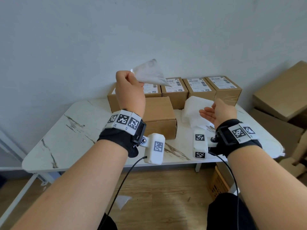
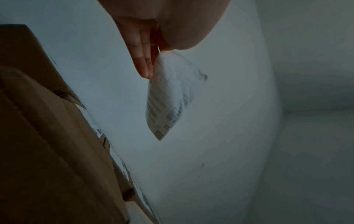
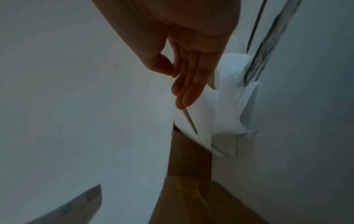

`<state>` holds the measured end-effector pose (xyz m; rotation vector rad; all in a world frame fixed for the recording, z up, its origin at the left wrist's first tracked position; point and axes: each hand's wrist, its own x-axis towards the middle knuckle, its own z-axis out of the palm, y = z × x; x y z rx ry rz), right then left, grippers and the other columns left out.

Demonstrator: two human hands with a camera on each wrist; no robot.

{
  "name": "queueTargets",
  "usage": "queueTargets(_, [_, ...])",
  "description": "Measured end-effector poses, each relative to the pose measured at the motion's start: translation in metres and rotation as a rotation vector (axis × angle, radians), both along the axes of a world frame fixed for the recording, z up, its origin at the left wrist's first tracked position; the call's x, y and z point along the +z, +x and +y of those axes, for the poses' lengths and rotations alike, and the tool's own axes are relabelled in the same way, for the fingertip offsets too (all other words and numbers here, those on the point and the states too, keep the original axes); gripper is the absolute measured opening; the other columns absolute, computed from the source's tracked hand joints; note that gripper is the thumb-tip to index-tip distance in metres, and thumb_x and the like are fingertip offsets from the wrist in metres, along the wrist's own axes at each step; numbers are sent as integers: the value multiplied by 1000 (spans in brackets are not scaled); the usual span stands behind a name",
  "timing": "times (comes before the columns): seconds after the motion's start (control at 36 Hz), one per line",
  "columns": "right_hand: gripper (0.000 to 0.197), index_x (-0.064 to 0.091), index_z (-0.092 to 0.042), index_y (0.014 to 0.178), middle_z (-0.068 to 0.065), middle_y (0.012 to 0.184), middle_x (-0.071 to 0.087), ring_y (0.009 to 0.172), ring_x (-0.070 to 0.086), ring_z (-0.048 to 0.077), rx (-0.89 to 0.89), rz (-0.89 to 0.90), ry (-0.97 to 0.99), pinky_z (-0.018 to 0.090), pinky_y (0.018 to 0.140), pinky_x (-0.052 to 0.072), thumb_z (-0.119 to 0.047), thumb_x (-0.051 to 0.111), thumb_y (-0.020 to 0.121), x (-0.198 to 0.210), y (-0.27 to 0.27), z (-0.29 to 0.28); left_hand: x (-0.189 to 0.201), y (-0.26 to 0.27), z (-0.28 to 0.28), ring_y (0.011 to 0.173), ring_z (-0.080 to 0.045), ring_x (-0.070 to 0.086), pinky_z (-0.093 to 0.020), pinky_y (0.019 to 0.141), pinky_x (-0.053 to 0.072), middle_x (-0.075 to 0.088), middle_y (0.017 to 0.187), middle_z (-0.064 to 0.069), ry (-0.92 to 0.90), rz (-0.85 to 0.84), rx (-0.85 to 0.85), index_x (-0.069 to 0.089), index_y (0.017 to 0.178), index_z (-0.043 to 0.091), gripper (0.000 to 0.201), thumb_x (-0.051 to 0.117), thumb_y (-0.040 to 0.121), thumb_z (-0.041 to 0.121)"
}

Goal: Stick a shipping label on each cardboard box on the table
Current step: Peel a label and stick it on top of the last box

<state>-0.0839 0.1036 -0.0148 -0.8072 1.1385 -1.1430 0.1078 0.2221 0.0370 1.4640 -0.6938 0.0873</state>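
Note:
My left hand [image 1: 131, 80] is raised above the table and pinches a curled white shipping label [image 1: 150, 73] by one corner; the left wrist view shows that label [image 2: 168, 97] hanging from my thumb and fingers [image 2: 145, 63]. Below it a plain cardboard box [image 1: 159, 115] with no label stands near the table's middle. Behind it a row of cardboard boxes [image 1: 201, 87] carries labels on top. My right hand [image 1: 214, 112] hovers palm up, fingers straight, holding nothing, beside a pile of white backing paper [image 1: 193, 107]. In the right wrist view its fingers [image 3: 189, 86] hang just over that paper [image 3: 226, 109].
The white marble-patterned table [image 1: 71, 130] has bare surface on its left half. Large flattened cardboard boxes [image 1: 282, 95] lean at the right of the table. A slip of white paper [image 1: 123, 200] lies on the wooden floor under the table's front edge.

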Motion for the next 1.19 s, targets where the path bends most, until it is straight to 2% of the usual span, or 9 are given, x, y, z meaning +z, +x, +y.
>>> queueTargets(0.14, [16, 52, -4, 81, 9, 77, 62, 63, 66, 21, 52, 112, -26, 26, 52, 56, -6, 43, 93, -7, 8, -2, -9, -7, -2, 81, -12, 69, -20, 68, 52, 68, 93, 0, 23, -71, -5, 48, 95, 18, 14, 36, 102, 22])
queueTargets(0.25, [9, 60, -5, 96, 7, 74, 63, 59, 62, 18, 45, 216, -66, 25, 53, 50, -12, 57, 92, -10, 9, -3, -16, -11, -4, 87, -18, 68, -36, 78, 56, 61, 90, 7, 12, -129, -40, 51, 95, 18, 12, 40, 101, 21])
queueTargets(0.36, [9, 60, -10, 90, 3, 68, 58, 55, 54, 15, -43, 314, -199, 30, 62, 53, -18, 62, 91, -7, 10, 3, -19, -15, -2, 91, -22, 65, -42, 79, 54, 60, 98, 4, 44, -212, -74, 54, 99, 15, 14, 42, 100, 22])
queueTargets(0.47, [18, 55, -15, 75, 2, 64, 53, 52, 48, 14, -42, 278, -273, 28, 58, 46, -19, 64, 89, 4, 12, 10, -20, -18, 1, 96, -18, 63, -29, 78, 52, 62, 107, -3, 60, -247, -124, 53, 99, 16, 12, 43, 101, 20])
queueTargets(0.61, [21, 63, -7, 76, 1, 55, 47, 46, 40, 12, 132, 163, -355, 21, 47, 37, -21, 64, 90, 23, 20, 25, -22, -18, 4, 91, -13, 55, -7, 70, 38, 60, 104, -2, 116, -325, -167, 54, 100, 15, 11, 44, 100, 19])
queueTargets(0.75, [36, 70, -7, 83, -3, 60, 53, 54, 46, 13, 306, 113, -320, 24, 58, 41, -42, 65, 88, 36, 28, 32, -26, -18, 13, 90, -7, 50, 1, 71, 35, 55, 99, 6, 151, -429, -224, 56, 103, 13, 13, 45, 100, 18])
queueTargets(0.89, [40, 71, -10, 79, -3, 61, 58, 59, 48, 15, 361, 185, -279, 27, 62, 43, -49, 67, 84, 46, 35, 35, -28, -18, 22, 87, -1, 48, 0, 73, 36, 53, 100, 8, 191, -500, -277, 56, 103, 11, 13, 45, 100, 17])
queueTargets(1.06, [6, 67, -7, 83, 1, 64, 55, 53, 47, 14, 394, 192, -289, 24, 54, 40, -12, 67, 84, 46, 42, 36, -29, -15, 28, 90, -2, 49, -11, 75, 42, 52, 105, 3, 221, -523, -325, 57, 95, 11, 11, 46, 97, 12])
queueTargets(1.19, [14, 68, -1, 92, 4, 69, 56, 54, 47, 13, 415, 230, -363, 20, 48, 42, -9, 70, 80, 41, 45, 39, -25, -14, 30, 101, -9, 54, -25, 84, 50, 56, 110, 2, 182, -389, -326, 59, 94, 13, 12, 47, 95, 11])
